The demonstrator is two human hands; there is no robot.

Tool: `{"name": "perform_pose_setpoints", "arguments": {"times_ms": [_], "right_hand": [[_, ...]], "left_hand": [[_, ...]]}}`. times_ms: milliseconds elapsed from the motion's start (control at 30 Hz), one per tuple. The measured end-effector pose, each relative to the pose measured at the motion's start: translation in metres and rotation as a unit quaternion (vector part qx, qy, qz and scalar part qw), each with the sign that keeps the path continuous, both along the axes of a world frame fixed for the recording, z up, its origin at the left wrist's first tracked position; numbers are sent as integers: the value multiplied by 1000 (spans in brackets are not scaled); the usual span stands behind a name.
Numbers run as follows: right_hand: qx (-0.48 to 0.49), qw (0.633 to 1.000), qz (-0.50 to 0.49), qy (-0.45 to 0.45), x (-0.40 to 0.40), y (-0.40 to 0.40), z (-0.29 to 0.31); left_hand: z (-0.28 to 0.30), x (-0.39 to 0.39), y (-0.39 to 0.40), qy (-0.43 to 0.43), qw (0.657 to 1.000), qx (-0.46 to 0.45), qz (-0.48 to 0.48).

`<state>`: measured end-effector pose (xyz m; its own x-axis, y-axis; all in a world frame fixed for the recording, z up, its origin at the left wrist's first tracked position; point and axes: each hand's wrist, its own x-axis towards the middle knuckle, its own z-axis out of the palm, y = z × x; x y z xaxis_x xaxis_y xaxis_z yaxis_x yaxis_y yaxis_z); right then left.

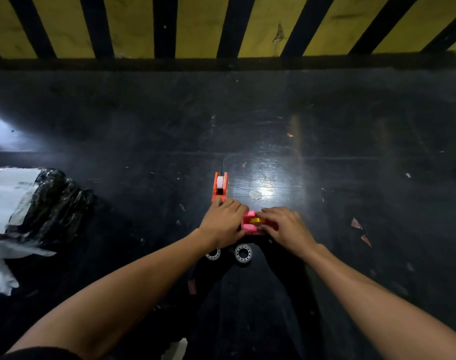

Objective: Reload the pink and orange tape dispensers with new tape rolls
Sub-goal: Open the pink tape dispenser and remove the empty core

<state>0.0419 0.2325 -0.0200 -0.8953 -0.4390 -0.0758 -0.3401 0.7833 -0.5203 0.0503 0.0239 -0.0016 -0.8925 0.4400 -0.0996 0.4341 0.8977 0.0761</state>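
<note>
Two tape dispensers sit on a dark, glossy, scuffed table (325, 131), both of moulded plastic. The pink tape dispenser (248, 224) lies between the two hands near the table's middle, with a yellow-gold tape roll (257, 220) seated in its well. The left hand (223, 224) rests against the dispenser's left side, fingers curled; whether it clamps the body cannot be told. The right hand (286, 227) covers the right side, its fingertips (267, 211) pressed down onto the roll. The orange tape dispenser (220, 187) stands just beyond the left hand, a white roll showing in its slot. Two clear tape rolls with spoked white cores lie nearer the person: one (243, 253) in full view, the other (213, 254) partly hidden under the left wrist. At the left edge lies a crinkled black plastic parcel (52, 201) bearing a white printed label (12, 193), the text too blurred to read. Small paper scraps (356, 223) dot the surface.
</note>
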Motion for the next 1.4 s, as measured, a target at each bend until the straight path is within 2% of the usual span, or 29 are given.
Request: {"name": "perform_pose_setpoints", "arguments": {"times_ms": [100, 267, 467, 567, 667, 733, 800, 867, 1100, 1167, 1200, 1267, 1333, 1400], "right_hand": [[-12, 999, -16, 41, 2, -15, -1], [-9, 999, -22, 49, 2, -31, 2], [-150, 979, -133, 28, 7, -30, 15], [-251, 942, -219, -34, 14, -29, 28], [-350, 885, -266, -154, 21, -31, 42], [-424, 835, -263, -231, 29, -34, 51], [-470, 797, -265, -270, 36, -37, 59], [-492, 777, -267, -289, 44, -39, 66], [-526, 738, -304, -293, 86, -55, 78], [-496, 746, -351, -273, 95, -55, 73], [-467, 762, -372, -251, 99, -53, 68], [-383, 810, -396, -201, 107, -47, 54], [-241, 873, -398, -143, 117, -39, 38], [-104, 915, -377, -99, 129, -31, 23]], "left_hand": [[1, 8, -7, 7, 1000, 2, 17], [3, 10, -9, -6, 999, 14, 50], [0, 13, -6, -29, 994, 48, 97], [3, 19, -3, -31, 978, 150, 139], [14, 29, 5, -69, 928, 335, 150], [23, 35, 10, -75, 898, 408, 144], [31, 41, 11, -53, 889, 434, 136], [35, 48, 7, -29, 884, 449, 130], [48, 85, -4, -5, 845, 522, 117], [49, 92, -11, -13, 841, 524, 133], [49, 96, -15, -19, 840, 523, 143], [49, 104, -21, -31, 835, 524, 167], [47, 111, -27, -47, 827, 527, 192], [42, 119, -32, -65, 818, 531, 212]]}}
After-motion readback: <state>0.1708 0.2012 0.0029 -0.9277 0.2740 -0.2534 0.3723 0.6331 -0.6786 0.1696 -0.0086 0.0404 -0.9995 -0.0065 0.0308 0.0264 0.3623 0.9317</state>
